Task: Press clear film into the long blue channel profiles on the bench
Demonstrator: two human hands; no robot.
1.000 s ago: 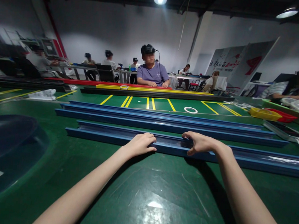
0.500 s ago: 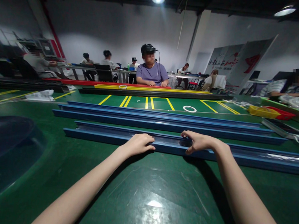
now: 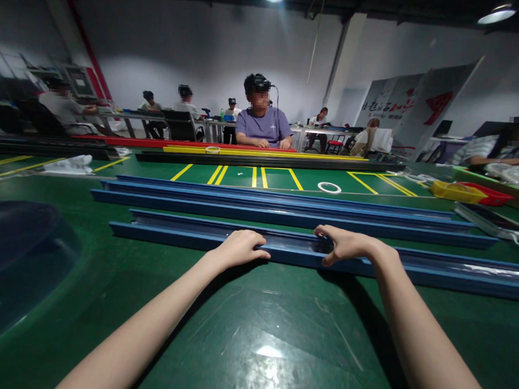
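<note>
Near blue channel (image 3: 293, 257) lies on the worktop (image 3: 250, 313), left hand (image 3: 241, 248) closed over its near side, right hand (image 3: 348, 244) arched wide across it, grip unclear; I'd load both evenly.

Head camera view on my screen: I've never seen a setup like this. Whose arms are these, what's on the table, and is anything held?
There is no machine here. A camera on a person's head looks forward and down, so the two arms are the wearer's own. On the green table lies a long blue channel. The left hand is over its near wall; the right hand is spread over it farther right. Whether either grips it firmly, I can't tell. Beyond lie more blue channel pieces, a white ring, and, to the right, a yellow tray. The person in purple is someone else, across the table.
</note>
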